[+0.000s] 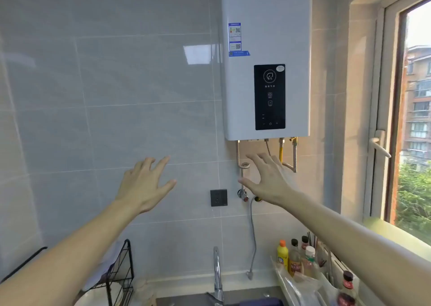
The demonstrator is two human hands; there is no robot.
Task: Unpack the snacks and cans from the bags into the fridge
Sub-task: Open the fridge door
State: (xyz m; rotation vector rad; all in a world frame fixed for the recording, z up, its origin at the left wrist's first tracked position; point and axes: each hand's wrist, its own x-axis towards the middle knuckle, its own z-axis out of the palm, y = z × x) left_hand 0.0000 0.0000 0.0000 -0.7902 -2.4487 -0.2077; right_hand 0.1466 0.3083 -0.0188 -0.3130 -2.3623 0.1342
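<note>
Before the tiled wall (116, 95), left hand (143, 184) and right hand (268, 179) reach forward, fingers spread wide, holding nothing.

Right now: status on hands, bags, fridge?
Left hand and right hand raised, fingers spread, empty. No bags or fridge in view. Facing water heater above faucet.

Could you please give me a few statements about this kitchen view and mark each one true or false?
1. Both hands are empty, fingers spread. True: the left hand and right hand hold nothing.
2. The water heater hangs on the tiled wall. True.
3. A fridge is in view. False: none shows.
4. The faucet stands above the water heater. False: it stands below it.
5. The bottles stand left of the faucet. False: they stand right of it, near the window.
</note>
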